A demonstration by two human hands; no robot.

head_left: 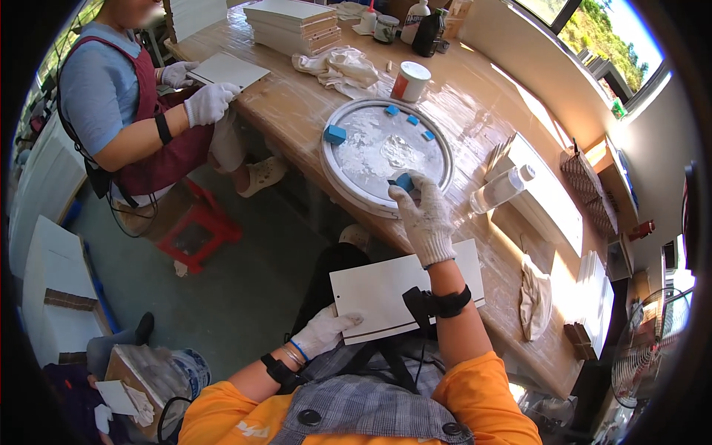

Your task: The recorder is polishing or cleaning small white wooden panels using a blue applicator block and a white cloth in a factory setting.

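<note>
My gloved left hand (323, 331) grips the lower left edge of a white rectangular panel (378, 293), which lies across my lap and has a dark line along its near edge. Over the round grey tray (356, 194), my gloved right hand (425, 215) pinches a small blue block (403, 182). White paste (400, 151) is smeared over the tray's middle. Around its far rim sit several more blue pieces, among them a larger blue block (335, 135) at the left. My right forearm passes above the panel's right part and hides some of it.
A white tub (411, 81) stands behind the tray. To its right lie a clear bottle (503, 189) and stacked white panels (545, 194). A cloth (535, 298) lies near the table's right edge. At the left, a seated co-worker (119, 111) handles another panel (228, 70) beside a red stool (199, 226).
</note>
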